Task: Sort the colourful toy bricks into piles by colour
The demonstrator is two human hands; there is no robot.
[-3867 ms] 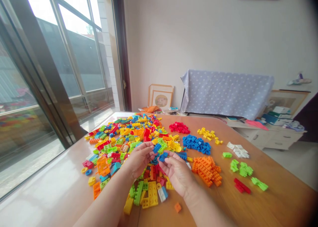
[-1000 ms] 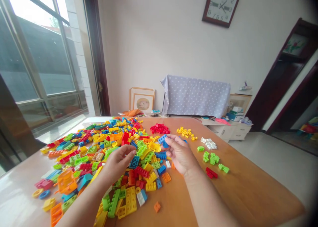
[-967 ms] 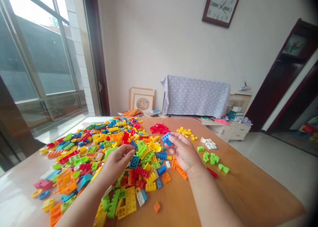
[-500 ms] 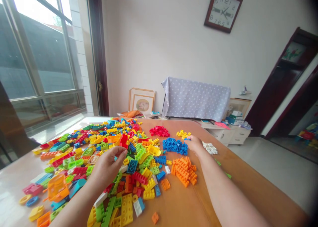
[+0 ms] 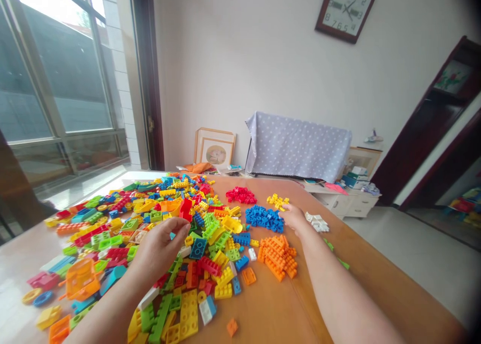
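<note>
My left hand hovers over the large mixed pile of toy building bricks, its thumb and fingers curled together. Just beyond its fingertips a red brick stands up from the pile. Whether the left fingers hold anything is hidden. On the right, my right hand reaches to the near edge of a small heap of yellow bricks, fingers bent and pressed together; what they hold, if anything, I cannot make out. Left of that hand lies a heap of blue bricks.
Heaps of red bricks, orange bricks and white bricks lie on the brown table. A few green bricks sit beyond my right forearm. One orange brick lies alone near the front.
The view has shifted slightly. Blue showed at my right fingertips before; now they are against the yellow heap and that blue no longer shows. My left hand has barely moved.
</note>
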